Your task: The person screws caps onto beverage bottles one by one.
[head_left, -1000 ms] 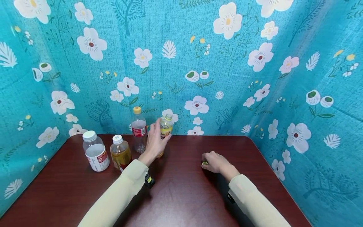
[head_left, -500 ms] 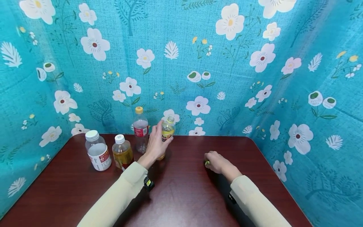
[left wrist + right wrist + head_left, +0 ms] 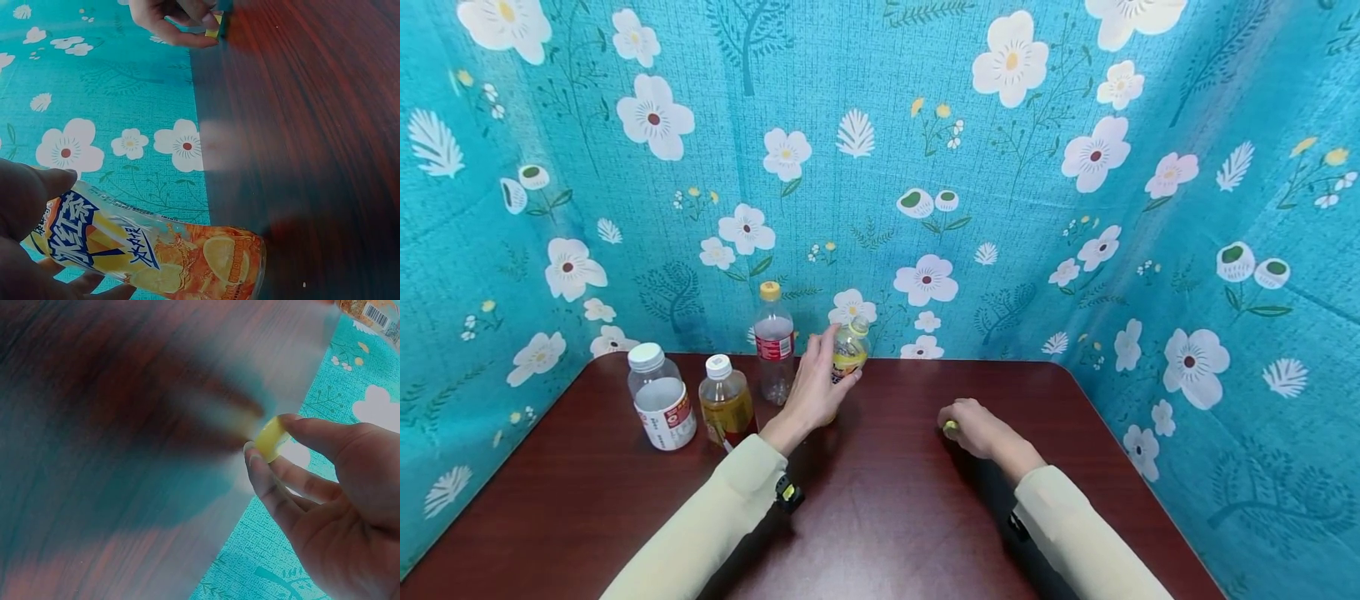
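In the head view my left hand grips an uncapped plastic iced tea bottle with a yellow label, its neck leaning right. The left wrist view shows my thumb and fingers round the upper part of the label; whether the base touches the table cannot be told. To the right, low over the table, my right hand pinches a yellow bottle cap between thumb and fingertips.
Left of my left hand stand a clear bottle with a yellow cap, a white-capped bottle with a yellow-brown label, and a wide white-lidded jar. A flowered blue curtain borders the dark red table behind and at the sides.
The iced tea bottle has shifted slightly right and its neck has dropped, leaning further right. The yellow cap has turned a little in my right hand. The head view has shifted slightly.
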Available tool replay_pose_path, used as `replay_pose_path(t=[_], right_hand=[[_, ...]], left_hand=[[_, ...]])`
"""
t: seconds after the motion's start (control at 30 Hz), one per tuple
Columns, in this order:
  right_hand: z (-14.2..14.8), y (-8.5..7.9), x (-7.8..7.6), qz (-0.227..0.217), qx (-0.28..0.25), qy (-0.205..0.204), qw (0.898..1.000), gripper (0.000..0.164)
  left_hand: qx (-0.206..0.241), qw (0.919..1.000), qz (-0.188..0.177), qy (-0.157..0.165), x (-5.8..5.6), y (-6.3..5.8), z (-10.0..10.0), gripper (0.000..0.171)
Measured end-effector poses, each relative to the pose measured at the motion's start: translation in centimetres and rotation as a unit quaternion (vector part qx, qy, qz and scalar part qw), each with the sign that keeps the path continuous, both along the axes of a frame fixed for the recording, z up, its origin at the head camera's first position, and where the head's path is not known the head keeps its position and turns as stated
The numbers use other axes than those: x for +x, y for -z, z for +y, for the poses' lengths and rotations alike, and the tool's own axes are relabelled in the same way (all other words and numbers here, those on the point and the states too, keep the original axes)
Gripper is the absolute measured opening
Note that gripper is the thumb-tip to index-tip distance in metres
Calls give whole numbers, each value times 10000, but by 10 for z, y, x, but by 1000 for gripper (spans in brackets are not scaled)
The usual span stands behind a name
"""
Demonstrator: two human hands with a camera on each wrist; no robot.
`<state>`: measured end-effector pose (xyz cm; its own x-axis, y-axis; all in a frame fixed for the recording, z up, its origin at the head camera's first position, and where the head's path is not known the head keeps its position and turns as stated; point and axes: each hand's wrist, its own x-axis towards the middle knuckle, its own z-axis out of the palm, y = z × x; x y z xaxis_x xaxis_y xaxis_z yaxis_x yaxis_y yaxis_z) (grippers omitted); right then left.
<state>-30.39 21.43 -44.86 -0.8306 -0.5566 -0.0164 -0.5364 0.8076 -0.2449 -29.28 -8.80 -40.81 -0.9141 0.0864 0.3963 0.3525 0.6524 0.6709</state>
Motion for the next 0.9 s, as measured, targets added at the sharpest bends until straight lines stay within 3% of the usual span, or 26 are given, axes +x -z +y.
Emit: replay_pose_path(t=[0.5, 0.77, 0.9], right_hand=[[0, -6, -3, 174, -276, 16, 9995, 25], [-1, -18, -5, 319, -641, -497, 9962, 18], [-5, -26, -4, 402, -877, -582, 9936, 17]], left_hand=[[-134, 9998, 109, 123, 7, 0, -7, 84], [-328, 9991, -185, 184, 12, -2, -10, 84], [-423, 9988, -122, 211, 13, 0, -12, 84]])
